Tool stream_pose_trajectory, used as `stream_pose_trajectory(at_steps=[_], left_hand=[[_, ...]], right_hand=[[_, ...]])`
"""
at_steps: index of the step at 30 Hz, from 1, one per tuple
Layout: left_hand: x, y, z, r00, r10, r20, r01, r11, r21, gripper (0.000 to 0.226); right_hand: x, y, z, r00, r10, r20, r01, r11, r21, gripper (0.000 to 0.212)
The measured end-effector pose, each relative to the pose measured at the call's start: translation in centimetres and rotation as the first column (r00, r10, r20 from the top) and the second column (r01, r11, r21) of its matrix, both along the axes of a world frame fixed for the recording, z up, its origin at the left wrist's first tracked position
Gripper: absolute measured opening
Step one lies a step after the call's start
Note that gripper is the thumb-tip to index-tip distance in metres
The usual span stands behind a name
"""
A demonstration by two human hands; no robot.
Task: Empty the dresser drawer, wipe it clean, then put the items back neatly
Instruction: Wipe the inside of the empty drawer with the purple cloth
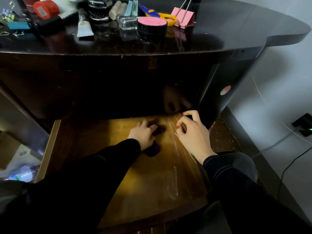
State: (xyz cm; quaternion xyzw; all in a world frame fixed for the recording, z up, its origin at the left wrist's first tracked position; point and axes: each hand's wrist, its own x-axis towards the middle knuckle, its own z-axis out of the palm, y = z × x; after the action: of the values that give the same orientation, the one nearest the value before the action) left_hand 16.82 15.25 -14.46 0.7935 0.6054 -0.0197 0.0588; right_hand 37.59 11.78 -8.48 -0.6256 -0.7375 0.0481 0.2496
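Observation:
The dresser drawer (143, 183) is pulled out below me, and its bare wooden bottom shows streaks of pale dust on the right. My left hand (143, 134) grips a bunched purple cloth (154, 149) and presses it onto the drawer bottom near the back. Just to the right, my right hand (194, 134) sits over the drawer's right side wall with loosely curled fingers, and I see nothing in it. The emptied items lie on the dresser top (219, 31): a pink-lidded black jar (152, 26), a glass bottle (127, 22), a tube (84, 26), scissors (162, 16), and a pink binder clip (183, 16).
More small things crowd the top's left end, among them a red roll (46, 8) and a dark hairbrush (98, 9). The dresser's dark front overhangs the drawer's back. A black cable (287, 168) and a charger (303, 125) lie on the floor at right.

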Motion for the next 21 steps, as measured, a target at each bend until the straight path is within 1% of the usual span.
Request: stream_pose_trajectory(at_steps=[1, 2, 3, 4, 5, 6, 7, 9, 10, 11, 12, 13, 15, 17, 18, 19, 20, 21], left_hand=[[0.4, 0.5, -0.1, 0.999, 0.043, -0.004, -0.043, 0.999, -0.003, 0.056], [0.8, 0.3, -0.2, 0.999, 0.040, -0.021, -0.039, 0.999, 0.005, 0.057], [0.9, -0.5, -0.3, 0.999, 0.000, -0.039, 0.001, 1.000, 0.009, 0.057], [0.9, -1.9, -0.4, 0.995, -0.077, -0.056, 0.078, 0.997, 0.010, 0.057], [0.7, -3.5, -0.6, 0.979, -0.194, -0.070, 0.195, 0.981, 0.011, 0.056], [0.3, -5.4, -0.8, 0.939, -0.337, -0.066, 0.338, 0.941, -0.002, 0.054], [-0.2, -7.4, -0.6, 0.876, -0.481, -0.034, 0.480, 0.876, -0.041, 0.053], [-1.0, -10.7, 0.0, 0.701, -0.711, 0.055, 0.709, 0.687, -0.158, 0.054], [-1.2, -11.8, 0.2, 0.621, -0.781, 0.074, 0.777, 0.599, -0.196, 0.056], [-1.4, -12.3, 0.3, 0.578, -0.814, 0.067, 0.804, 0.553, -0.219, 0.057], [-1.4, -12.1, 0.3, 0.579, -0.815, 0.042, 0.799, 0.556, -0.229, 0.058], [-1.4, -11.4, 0.4, 0.619, -0.785, 0.012, 0.769, 0.603, -0.211, 0.057], [-1.1, -9.1, 0.3, 0.773, -0.634, -0.030, 0.626, 0.770, -0.127, 0.054], [-0.7, -6.0, 0.4, 0.913, -0.405, -0.043, 0.403, 0.914, -0.049, 0.053], [-0.5, -4.5, 0.5, 0.955, -0.295, -0.034, 0.294, 0.955, -0.038, 0.054], [-0.3, -3.5, 0.6, 0.976, -0.217, -0.030, 0.216, 0.976, -0.036, 0.054], [0.0, -3.3, 0.5, 0.982, -0.187, -0.041, 0.185, 0.982, -0.035, 0.055], [0.3, -3.6, 0.3, 0.976, -0.209, -0.056, 0.207, 0.978, -0.031, 0.055]], right_hand=[[0.0, 0.0, 0.0, 1.000, -0.001, -0.001, 0.001, 1.000, -0.005, 0.003], [0.0, 0.0, 0.0, 1.000, 0.000, -0.001, 0.000, 1.000, -0.009, 0.003], [0.0, 0.0, 0.1, 1.000, 0.001, -0.001, -0.001, 1.000, -0.011, 0.004], [0.0, 0.0, 0.1, 1.000, 0.001, -0.002, -0.001, 1.000, -0.012, 0.004], [0.0, -0.1, 0.2, 1.000, 0.001, -0.004, -0.001, 1.000, -0.013, 0.004], [-0.1, -0.2, 0.3, 1.000, 0.001, -0.005, -0.001, 1.000, -0.016, 0.003], [-0.1, -0.3, 0.5, 1.000, 0.000, -0.004, 0.000, 1.000, -0.020, 0.002], [-0.2, -0.4, 0.7, 1.000, -0.001, 0.000, 0.001, 1.000, -0.025, 0.001], [-0.2, -0.4, 0.7, 1.000, -0.003, 0.002, 0.003, 1.000, -0.024, 0.001], [-0.2, -0.4, 0.7, 1.000, -0.003, 0.003, 0.003, 1.000, -0.022, 0.001], [-0.2, -0.4, 0.7, 1.000, -0.002, 0.004, 0.002, 1.000, -0.020, 0.001], [-0.2, -0.3, 0.6, 1.000, 0.001, 0.005, -0.001, 1.000, -0.019, 0.002], [-0.1, -0.2, 0.3, 1.000, 0.005, 0.004, -0.005, 1.000, -0.012, 0.002], [0.1, -0.1, 0.1, 1.000, 0.007, 0.002, -0.007, 1.000, -0.005, 0.003], [0.1, 0.0, 0.0, 1.000, 0.010, 0.002, -0.010, 1.000, -0.003, 0.003], [0.1, 0.0, 0.0, 1.000, 0.013, 0.001, -0.013, 1.000, -0.002, 0.003], [0.1, 0.0, 0.0, 1.000, 0.013, 0.000, -0.013, 1.000, -0.002, 0.004], [0.1, 0.0, 0.0, 1.000, 0.013, 0.000, -0.013, 1.000, -0.002, 0.004]])
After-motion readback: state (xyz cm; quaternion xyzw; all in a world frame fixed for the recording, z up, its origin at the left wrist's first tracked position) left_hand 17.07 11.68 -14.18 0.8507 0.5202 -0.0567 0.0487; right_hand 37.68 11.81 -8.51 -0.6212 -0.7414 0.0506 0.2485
